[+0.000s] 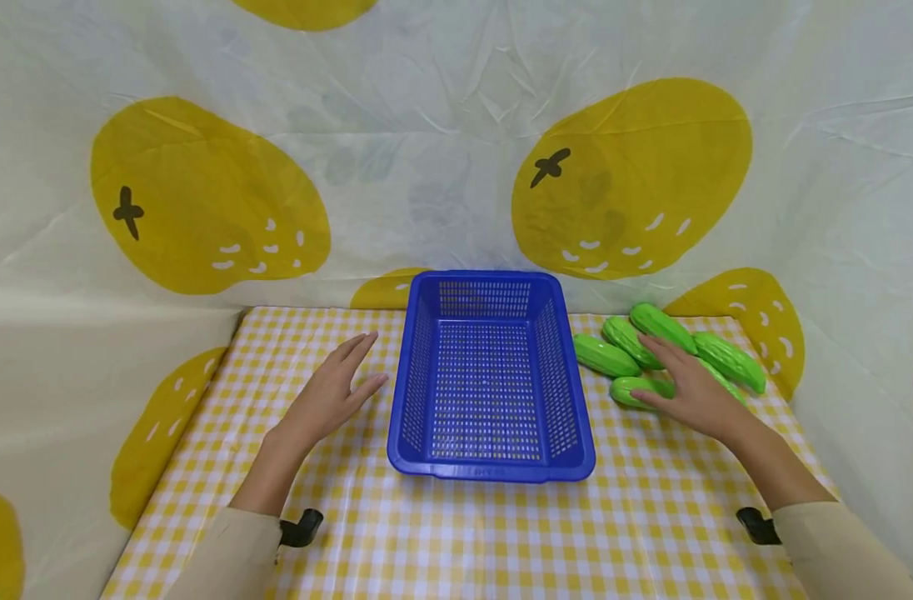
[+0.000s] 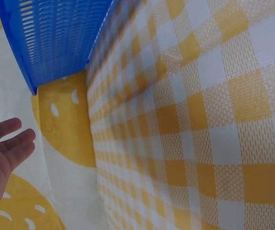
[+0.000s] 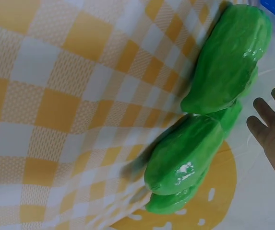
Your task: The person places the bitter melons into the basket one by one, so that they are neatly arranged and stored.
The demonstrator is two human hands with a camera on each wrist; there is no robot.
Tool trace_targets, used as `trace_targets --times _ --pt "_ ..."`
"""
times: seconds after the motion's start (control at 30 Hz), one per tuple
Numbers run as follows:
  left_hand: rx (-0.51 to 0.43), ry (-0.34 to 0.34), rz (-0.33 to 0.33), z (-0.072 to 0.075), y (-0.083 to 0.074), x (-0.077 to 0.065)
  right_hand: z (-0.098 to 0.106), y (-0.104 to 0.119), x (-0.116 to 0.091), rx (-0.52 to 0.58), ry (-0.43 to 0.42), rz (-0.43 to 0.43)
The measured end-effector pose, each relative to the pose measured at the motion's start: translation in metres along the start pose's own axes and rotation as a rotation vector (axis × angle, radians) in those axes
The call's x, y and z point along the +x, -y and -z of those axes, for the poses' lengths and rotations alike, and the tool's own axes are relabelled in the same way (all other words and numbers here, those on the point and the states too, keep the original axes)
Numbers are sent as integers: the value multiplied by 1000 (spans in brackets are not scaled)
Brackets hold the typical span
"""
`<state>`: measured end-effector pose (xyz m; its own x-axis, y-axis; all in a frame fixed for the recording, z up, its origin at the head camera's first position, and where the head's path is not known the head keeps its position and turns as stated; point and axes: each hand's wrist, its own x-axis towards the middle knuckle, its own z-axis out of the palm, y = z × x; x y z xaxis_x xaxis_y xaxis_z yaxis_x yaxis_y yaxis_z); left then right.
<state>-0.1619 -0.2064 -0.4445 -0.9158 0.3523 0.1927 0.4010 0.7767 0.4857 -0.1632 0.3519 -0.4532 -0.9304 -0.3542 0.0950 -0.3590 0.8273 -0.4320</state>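
A blue plastic basket with slotted walls and floor stands mid-table, its inside bare. My left hand hovers left of it, fingers extended and thumb apart, holding nothing. In the left wrist view, that hand shows its spread fingers near the basket wall. Right of the basket lie several glossy green, ridged, cucumber-like vegetables. Over this group is my right hand, fingers relaxed, partly hiding some. The right wrist view has its fingers apart from the nearest green vegetables, gripping none.
A yellow-and-white checked cloth covers the table. Behind and beside it hangs a pale curtain with large yellow fruit prints, close to the basket's far rim. Dark straps show at both wrists.
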Motion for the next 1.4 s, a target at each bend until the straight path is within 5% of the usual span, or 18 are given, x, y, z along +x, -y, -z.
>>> trace_targets --times 0.47,1.0,1.4 --pt "-261 -36 -53 -17 -9 6 6 -6 1 69 74 -65" --pt "-596 22 143 -26 -19 7 -3 -13 1 84 94 -95" --pt "-775 78 207 -26 -23 9 -11 -17 -1 101 112 -115"
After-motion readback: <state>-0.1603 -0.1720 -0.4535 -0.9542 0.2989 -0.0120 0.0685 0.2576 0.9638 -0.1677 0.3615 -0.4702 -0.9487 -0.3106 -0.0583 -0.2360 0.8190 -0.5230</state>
